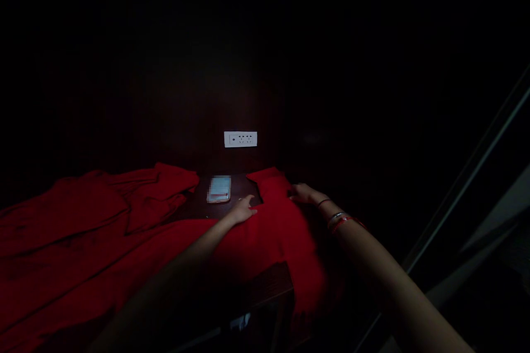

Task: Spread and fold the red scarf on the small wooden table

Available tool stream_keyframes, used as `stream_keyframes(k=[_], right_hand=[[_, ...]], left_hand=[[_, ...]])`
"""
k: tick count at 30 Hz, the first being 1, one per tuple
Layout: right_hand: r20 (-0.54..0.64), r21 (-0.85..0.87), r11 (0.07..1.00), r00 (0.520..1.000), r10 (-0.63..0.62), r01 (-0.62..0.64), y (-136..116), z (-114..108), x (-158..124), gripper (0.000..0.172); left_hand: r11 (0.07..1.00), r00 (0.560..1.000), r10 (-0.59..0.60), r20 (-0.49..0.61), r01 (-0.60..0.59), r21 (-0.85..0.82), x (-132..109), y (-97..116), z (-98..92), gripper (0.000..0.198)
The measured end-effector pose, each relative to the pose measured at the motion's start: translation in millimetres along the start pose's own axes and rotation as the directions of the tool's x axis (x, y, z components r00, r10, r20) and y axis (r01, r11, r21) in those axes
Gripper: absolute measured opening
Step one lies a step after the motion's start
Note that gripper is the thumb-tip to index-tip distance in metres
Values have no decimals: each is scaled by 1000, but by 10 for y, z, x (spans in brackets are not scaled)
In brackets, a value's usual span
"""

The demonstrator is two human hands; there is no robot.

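Observation:
A large red cloth [277, 231] lies spread over a dark wooden surface and hangs down past its front corner. My left hand [243, 210] rests at the inner edge of this cloth, thumb and fingers apart. At the cloth's right edge is my right hand [303, 193], its fingertips touching the fabric. A gap shows between its thumb and fingers, though deep shadow hides part of the grip. Just left of my left hand, a phone [219, 189] with a lit-looking pale face lies on bare wood.
More red fabric [95, 198] lies wrinkled on the left. A white socket panel [240, 139] is on the dark wall behind. The wooden corner [284, 281] juts out below the cloth. A pale diagonal edge [476, 168] runs along the right; most surroundings are too dark to see.

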State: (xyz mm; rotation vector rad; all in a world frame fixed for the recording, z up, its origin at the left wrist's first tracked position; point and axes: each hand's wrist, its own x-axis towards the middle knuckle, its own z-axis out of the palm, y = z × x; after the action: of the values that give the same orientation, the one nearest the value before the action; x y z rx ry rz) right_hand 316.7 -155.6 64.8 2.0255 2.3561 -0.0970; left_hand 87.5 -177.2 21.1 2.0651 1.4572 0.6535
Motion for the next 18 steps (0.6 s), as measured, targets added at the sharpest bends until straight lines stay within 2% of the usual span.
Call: stream_keyframes(k=[2,4,5,7,9,11,14,18], right_hand=[[-104,0,996,991,84,-84,-118,99,-131,38],[-215,33,986,963,165,-161,-255,213,-302,44],[-260,57,984,949,179,-170,-324,276,-393,46],[-295,98,989,946,131,-107,-448,409,-564,53],[-234,112,994,972,27,0,-531,539,-690,58],[-142,118,992,989,-26,43,-560,640,-753,61],[-59,108,994,998,-15,21,-538,691,-746,64],[49,69,997,998,26,-29,-552,591,-708,69]], left_hand=[[984,990,109,-95,-93,155,-140,45,38,49],[919,959,264,-105,-217,329,-315,74,101,51],[881,946,319,-61,-272,388,-406,75,137,54],[835,935,345,84,-346,427,-571,47,203,63],[824,931,301,206,-363,436,-688,-11,242,68],[826,932,244,269,-345,446,-753,-71,240,71],[831,938,178,296,-305,465,-802,-115,174,74],[837,943,127,307,-268,477,-874,-98,91,75]])
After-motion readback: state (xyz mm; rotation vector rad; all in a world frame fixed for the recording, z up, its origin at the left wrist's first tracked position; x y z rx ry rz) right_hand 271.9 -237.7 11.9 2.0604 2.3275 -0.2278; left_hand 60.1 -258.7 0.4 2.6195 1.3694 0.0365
